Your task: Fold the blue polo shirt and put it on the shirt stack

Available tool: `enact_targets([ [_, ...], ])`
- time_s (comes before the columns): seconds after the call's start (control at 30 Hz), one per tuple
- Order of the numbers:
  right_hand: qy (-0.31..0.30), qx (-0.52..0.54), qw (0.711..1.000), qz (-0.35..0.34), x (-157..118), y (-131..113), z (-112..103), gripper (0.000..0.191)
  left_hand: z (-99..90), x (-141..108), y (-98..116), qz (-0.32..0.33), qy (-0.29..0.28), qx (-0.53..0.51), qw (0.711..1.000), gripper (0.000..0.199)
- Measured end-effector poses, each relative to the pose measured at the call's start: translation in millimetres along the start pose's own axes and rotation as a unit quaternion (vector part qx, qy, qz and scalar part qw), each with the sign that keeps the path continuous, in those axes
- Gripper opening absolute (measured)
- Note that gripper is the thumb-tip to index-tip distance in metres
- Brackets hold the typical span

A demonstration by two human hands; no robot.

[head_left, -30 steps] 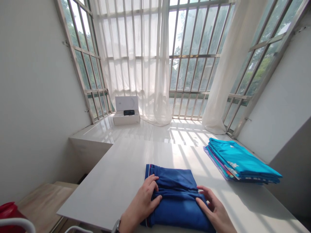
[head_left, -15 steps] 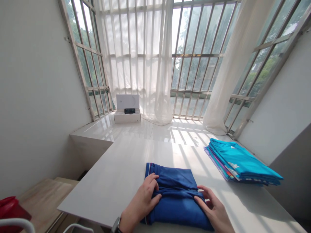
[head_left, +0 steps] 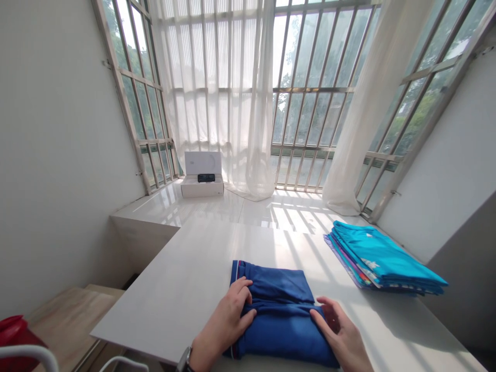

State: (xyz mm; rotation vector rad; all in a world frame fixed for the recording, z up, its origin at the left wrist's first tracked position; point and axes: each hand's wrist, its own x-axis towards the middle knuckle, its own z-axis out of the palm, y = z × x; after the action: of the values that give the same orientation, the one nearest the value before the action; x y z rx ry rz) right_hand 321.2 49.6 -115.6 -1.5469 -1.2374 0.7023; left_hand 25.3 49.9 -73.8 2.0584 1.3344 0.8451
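A folded blue garment (head_left: 282,330) lies on the white table in front of me, its far and near halves meeting along a crease across the middle. White and red trim runs down its left edge. My left hand (head_left: 235,309), with a watch (head_left: 185,357) at the wrist, rests on the garment's left end, thumb and fingers apart. At the right end is my right hand (head_left: 341,330). Its thumb touches the fabric by the crease, while the fingers curve beside the edge, apart from the thumb. Whether the garment is a shirt or something else, I cannot tell.
A stack of folded clothes (head_left: 387,258), bright turquoise on top, sits at the table's right. Beyond the white table (head_left: 163,299), an open white box (head_left: 202,190) with a black device (head_left: 206,177) stands on the window ledge. A red object (head_left: 19,338) shows at lower left.
My right fingers have come slightly away from the fabric, and the bunched cloth at the crease's right end now lies flatter. My left hand has stayed in place.
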Motion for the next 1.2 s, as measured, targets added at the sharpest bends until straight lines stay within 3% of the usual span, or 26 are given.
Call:
enact_targets([
  [0.17,-0.009,-0.002,1.000,0.013,2,5,-2,0.053,-3.1,0,0,0.005,0.008,0.009,1.000,0.011],
  [0.4,-0.068,-0.025,0.996,0.042,14,14,-10,0.058,-3.7,-1,4,-0.015,0.028,0.035,0.999,0.006],
  [0.7,-0.010,-0.028,0.999,0.016,6,3,-2,0.053,0.6,0,4,0.002,0.075,0.095,0.993,0.010],
  [0.97,-0.018,-0.008,1.000,-0.024,1,0,-3,0.052,0.6,0,4,-0.009,0.069,0.095,0.993,0.007],
  [1.2,-0.022,-0.018,1.000,-0.003,5,6,-1,0.049,1.9,0,0,-0.030,0.054,0.072,0.996,0.006],
])
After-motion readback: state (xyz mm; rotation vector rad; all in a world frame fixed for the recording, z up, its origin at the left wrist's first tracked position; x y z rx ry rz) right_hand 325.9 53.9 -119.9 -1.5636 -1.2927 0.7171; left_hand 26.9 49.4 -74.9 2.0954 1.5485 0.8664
